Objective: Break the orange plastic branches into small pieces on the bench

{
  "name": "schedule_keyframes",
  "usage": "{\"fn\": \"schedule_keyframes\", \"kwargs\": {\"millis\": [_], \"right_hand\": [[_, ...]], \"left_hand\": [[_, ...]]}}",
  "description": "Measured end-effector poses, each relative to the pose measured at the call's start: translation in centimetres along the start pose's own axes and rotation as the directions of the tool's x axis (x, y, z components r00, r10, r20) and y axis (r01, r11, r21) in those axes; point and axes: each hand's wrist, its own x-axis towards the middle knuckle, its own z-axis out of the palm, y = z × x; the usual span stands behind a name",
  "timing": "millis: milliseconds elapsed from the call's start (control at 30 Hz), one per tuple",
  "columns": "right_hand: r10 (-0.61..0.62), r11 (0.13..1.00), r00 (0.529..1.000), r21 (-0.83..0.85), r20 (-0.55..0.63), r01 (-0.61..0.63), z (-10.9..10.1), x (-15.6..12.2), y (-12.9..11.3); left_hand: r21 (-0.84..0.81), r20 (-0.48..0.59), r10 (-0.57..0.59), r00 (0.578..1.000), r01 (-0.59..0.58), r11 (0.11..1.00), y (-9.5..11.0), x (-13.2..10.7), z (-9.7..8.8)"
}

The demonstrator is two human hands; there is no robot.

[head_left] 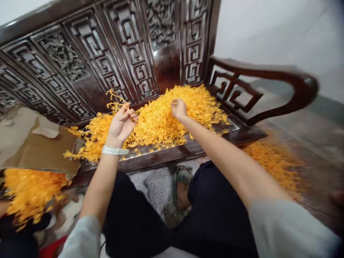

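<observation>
The left hand (pixel 122 125) is pinching a yellow sprig (pixel 117 96) pointing toward ten o'clock; at its three o'clock, the right hand (pixel 178 108), half-curled, contents unclear, is sitting nearer the heap's (pixel 150 123) middle.

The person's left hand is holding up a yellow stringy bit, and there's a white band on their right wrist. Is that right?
Not quite: the white band is on the left wrist, not the right, as the head view shows. The left hand is indeed holding up a yellow stringy bit.
</observation>
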Motion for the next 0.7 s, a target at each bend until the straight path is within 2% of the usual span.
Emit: {"fn": "schedule_keyframes", "kwargs": {"millis": [100,200,333,433,500,600,633,667,700], "right_hand": [[-0.054,0.998,0.998,-0.021,0.036,0.055,0.1,-0.2,0.2],[-0.171,0.975,0.983,-0.133,0.069,0.179,-0.3,-0.8,0.8],[-0.308,0.937,0.945,-0.136,0.115,0.322,-1.4,-1.3,2.9],[-0.335,0.899,0.917,-0.217,0.217,0.38,-2.0,-1.2,3.1],[-0.352,0.876,0.891,-0.235,0.288,0.422,-1.7,-1.5,1.8],[-0.368,0.898,0.834,-0.075,0.411,0.434,-0.2,-3.3,-2.2],[-0.376,0.903,0.797,-0.004,0.472,0.429,0.5,-4.3,-3.7],[-0.394,0.898,0.739,0.057,0.547,0.436,1.2,-5.5,-5.1],[-0.421,0.878,0.656,0.101,0.626,0.467,1.8,-6.8,-6.4]], "left_hand": [[0.111,-0.057,0.08,0.995,-0.073,0.991,-1.3,1.1,-1.0],[0.18,-0.127,0.123,0.984,-0.099,0.979,-3.3,2.1,-3.1],[0.146,-0.213,0.121,0.97,-0.091,0.985,-5.9,3.2,-5.7],[0.063,-0.252,0.141,0.957,-0.13,0.99,-6.6,3.7,-6.4],[-0.006,-0.274,0.14,0.952,-0.147,0.989,-6.8,3.8,-6.1],[-0.085,-0.312,0.086,0.946,-0.118,0.989,-6.9,3.5,-5.1],[-0.107,-0.328,0.069,0.942,-0.11,0.988,-7.0,3.3,-4.8],[-0.129,-0.336,0.055,0.94,-0.104,0.986,-7.0,3.0,-4.6],[-0.154,-0.336,0.053,0.941,-0.11,0.982,-6.9,2.7,-4.5]]}}
